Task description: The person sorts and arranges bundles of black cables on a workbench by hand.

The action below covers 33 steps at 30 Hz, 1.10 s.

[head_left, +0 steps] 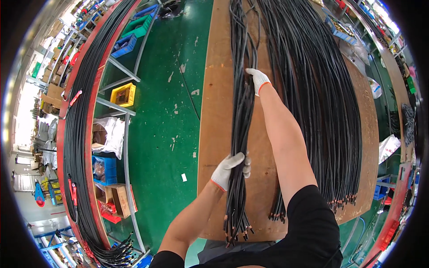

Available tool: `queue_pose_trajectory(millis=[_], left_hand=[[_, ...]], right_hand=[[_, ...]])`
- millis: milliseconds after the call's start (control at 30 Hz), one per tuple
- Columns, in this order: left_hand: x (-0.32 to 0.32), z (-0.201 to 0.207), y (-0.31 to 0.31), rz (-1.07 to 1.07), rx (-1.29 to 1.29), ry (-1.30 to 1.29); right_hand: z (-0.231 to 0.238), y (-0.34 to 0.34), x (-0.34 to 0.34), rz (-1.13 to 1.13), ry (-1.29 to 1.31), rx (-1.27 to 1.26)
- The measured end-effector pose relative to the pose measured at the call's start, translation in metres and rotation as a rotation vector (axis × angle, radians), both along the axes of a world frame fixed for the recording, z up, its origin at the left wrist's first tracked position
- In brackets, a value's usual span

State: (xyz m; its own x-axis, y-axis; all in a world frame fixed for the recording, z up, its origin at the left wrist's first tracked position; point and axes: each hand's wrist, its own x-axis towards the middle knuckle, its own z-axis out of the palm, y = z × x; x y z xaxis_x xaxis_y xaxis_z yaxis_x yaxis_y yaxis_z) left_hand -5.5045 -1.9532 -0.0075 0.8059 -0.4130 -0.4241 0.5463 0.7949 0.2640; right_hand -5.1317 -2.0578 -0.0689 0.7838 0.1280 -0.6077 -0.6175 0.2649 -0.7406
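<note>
A thin bundle of black cables [241, 120] runs lengthwise down a long wooden table [214, 111], its copper-tipped ends hanging over the near edge. My left hand [230, 169], in a white glove with an orange cuff, is closed around the bundle near those ends. Farther up, my right hand [256, 79], gloved the same way, grips the same bundle. A much thicker mass of black cables [321, 98] lies to the right of my right arm, its ends near the table's front right.
A green floor aisle [165, 125] lies left of the table. Beyond it a red-edged bench carries another long run of black cables [80, 134], with a yellow crate [123, 94], blue bins and cardboard boxes beneath. More bins and bags stand at the far right.
</note>
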Motion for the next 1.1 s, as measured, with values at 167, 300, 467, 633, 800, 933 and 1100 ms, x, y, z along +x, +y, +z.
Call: queue_pose_trajectory(millis=[167, 300, 467, 633, 800, 933, 1100], left_hand=[[-0.009, -0.023, 0.006, -0.041, 0.099, -0.007], [-0.019, -0.036, 0.028, 0.010, 0.055, -0.009], [-0.014, -0.020, -0.004, -0.022, 0.102, 0.037], [-0.028, -0.019, -0.038, -0.114, 0.461, 0.057], [-0.052, 0.017, -0.035, 0.069, 0.346, 0.093], [-0.065, -0.018, -0.056, -0.008, 0.593, 0.070], [-0.052, 0.064, -0.057, 0.021, 0.921, -0.098]], right_hand=[[0.004, 0.002, -0.065, 0.101, -0.137, -0.048], [0.090, 0.024, -0.176, 0.111, -0.203, 0.032], [0.107, -0.014, -0.265, 0.129, -0.158, -0.182], [0.058, -0.042, -0.294, 0.193, -0.121, -0.440], [0.104, -0.060, -0.322, 0.044, 0.037, 0.129], [0.024, -0.058, -0.350, -0.029, 0.014, -0.139], [0.066, -0.055, -0.336, -0.063, -0.052, -0.065]])
